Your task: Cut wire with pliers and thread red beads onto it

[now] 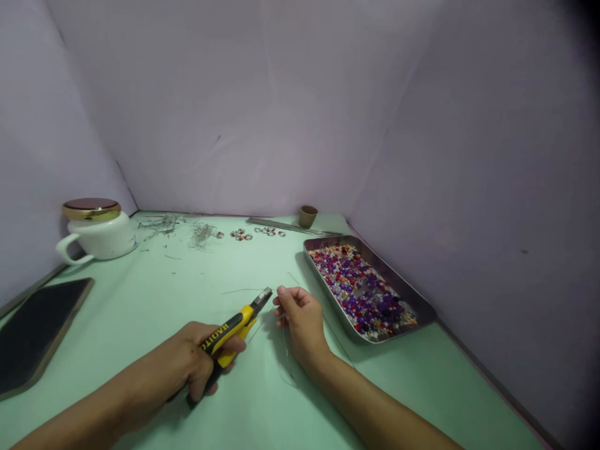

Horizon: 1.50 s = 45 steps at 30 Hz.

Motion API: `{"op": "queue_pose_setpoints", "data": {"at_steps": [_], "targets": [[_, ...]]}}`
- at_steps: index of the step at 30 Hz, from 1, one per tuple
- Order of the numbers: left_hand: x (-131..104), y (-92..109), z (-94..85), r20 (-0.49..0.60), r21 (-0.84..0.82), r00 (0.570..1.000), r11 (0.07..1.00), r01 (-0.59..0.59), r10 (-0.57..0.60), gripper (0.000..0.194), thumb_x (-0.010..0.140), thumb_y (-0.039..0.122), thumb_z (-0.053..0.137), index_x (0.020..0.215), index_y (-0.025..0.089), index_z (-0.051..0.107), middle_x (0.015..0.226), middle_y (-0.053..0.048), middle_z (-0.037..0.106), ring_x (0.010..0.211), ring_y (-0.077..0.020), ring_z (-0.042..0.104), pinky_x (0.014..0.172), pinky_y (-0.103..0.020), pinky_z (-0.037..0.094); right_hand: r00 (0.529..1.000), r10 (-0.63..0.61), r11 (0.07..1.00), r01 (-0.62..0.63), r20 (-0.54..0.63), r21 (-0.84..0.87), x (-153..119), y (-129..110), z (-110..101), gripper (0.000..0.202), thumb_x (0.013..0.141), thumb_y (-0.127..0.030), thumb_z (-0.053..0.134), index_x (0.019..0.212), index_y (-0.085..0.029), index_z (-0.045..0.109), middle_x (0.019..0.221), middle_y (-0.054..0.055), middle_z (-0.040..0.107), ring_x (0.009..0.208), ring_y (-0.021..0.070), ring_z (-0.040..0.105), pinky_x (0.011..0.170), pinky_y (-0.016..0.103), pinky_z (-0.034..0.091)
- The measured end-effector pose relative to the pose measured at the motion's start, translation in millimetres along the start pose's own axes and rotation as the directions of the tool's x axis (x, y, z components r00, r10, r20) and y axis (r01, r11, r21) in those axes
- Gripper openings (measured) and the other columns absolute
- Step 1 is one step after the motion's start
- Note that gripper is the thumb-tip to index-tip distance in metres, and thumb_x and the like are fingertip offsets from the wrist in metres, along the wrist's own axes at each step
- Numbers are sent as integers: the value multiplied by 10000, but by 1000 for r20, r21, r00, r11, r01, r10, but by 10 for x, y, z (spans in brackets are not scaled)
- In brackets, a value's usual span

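My left hand (201, 356) is wrapped round the yellow and black handles of a pair of pliers (234, 328). Their metal jaws point up and to the right, just left of my right fingertips. Thumb and fingers of my right hand (300, 319) are pinched together on a thin wire. One length of wire (241, 290) runs leftward near the plier jaws, and another thin strand hangs in a loop below my right hand. Whether the jaws touch the wire is too fine to tell.
A metal tray (429, 310) of mixed beads stands to the right. Behind are small red-and-clear beaded rings (241, 235), tangled wire pieces (202, 234), straight wires (285, 225) and a brown cup (308, 216). At left are a lidded white mug (105, 237) and a dark flat slab (40, 331).
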State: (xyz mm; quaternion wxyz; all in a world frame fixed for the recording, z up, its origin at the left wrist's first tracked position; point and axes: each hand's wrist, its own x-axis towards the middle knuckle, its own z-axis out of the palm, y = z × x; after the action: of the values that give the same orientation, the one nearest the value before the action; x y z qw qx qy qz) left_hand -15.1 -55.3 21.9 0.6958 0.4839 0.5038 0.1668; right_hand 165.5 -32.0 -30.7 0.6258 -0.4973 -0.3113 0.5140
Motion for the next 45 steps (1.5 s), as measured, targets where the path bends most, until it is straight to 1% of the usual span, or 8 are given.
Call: {"op": "queue_pose_setpoints", "data": {"at_steps": [7, 13, 18, 25, 28, 33, 38, 45], "targets": [[53, -13, 67, -36, 16, 999, 1000, 24, -23, 366, 395, 60, 411, 712, 177, 551, 612, 27, 513, 496, -119, 471, 474, -232, 305, 999, 31, 999, -31, 17, 11, -20, -28, 18, 290, 634, -384, 670, 639, -130, 529, 561, 0, 571, 440, 77, 491, 365, 174, 375], [203, -153, 36, -98, 204, 994, 979, -27, 48, 264, 345, 98, 350, 565, 188, 465, 436, 69, 399, 392, -84, 337, 396, -215, 191, 998, 52, 997, -55, 38, 60, -20, -51, 42, 273, 640, -359, 668, 619, -138, 510, 525, -13, 564, 414, 74, 490, 377, 181, 389], [241, -159, -29, -111, 199, 993, 980, -18, 41, 351, 336, 71, 372, 631, 179, 527, 540, 44, 465, 440, -100, 401, 407, -213, 201, 998, 58, 994, -62, 38, 95, 5, -20, 21, 273, 643, -357, 672, 621, -138, 510, 525, -11, 573, 419, 75, 497, 390, 183, 395], [180, -73, 37, -134, 207, 990, 978, -24, 53, 221, 358, 99, 366, 536, 176, 472, 427, 62, 398, 389, -81, 320, 400, -221, 182, 999, 28, 997, -31, 43, 77, -17, -10, 25, 251, 665, -339, 658, 618, -139, 513, 528, -9, 573, 420, 74, 497, 411, 195, 411], [205, -78, -62, -185, 105, 977, 991, -88, 106, 198, 364, 63, 397, 520, 170, 453, 545, 29, 482, 459, -96, 400, 417, -219, 246, 1000, 6, 997, -5, -3, 76, -11, -36, 15, 251, 663, -334, 656, 602, -143, 504, 513, -17, 561, 420, 74, 493, 412, 195, 407], [185, 23, -421, -429, -147, 899, 976, -163, 85, 200, 425, 48, 473, 559, 185, 416, 673, 20, 496, 531, -96, 443, 447, -209, 338, 998, -17, 993, 24, -62, 120, 65, -48, -39, 257, 650, -324, 667, 589, -148, 491, 509, -28, 545, 423, 67, 483, 423, 188, 401], [68, 171, -460, -246, -145, 941, 951, -274, 234, 105, 546, 172, 578, 576, 198, 481, 758, 6, 506, 695, -140, 485, 616, -244, 443, 999, -23, 991, 27, -33, 130, 100, -19, -76, 253, 660, -337, 664, 610, -148, 503, 538, -19, 561, 444, 73, 500, 440, 196, 414], [40, 114, -178, -73, -32, 993, 995, -93, 91, 311, 389, 62, 444, 652, 176, 565, 926, -54, 542, 879, -227, 502, 623, -279, 441, 998, -40, 996, 44, -58, 77, 76, -16, -64, 280, 649, -372, 670, 622, -149, 502, 537, -21, 559, 440, 78, 500, 428, 200, 413]]}}
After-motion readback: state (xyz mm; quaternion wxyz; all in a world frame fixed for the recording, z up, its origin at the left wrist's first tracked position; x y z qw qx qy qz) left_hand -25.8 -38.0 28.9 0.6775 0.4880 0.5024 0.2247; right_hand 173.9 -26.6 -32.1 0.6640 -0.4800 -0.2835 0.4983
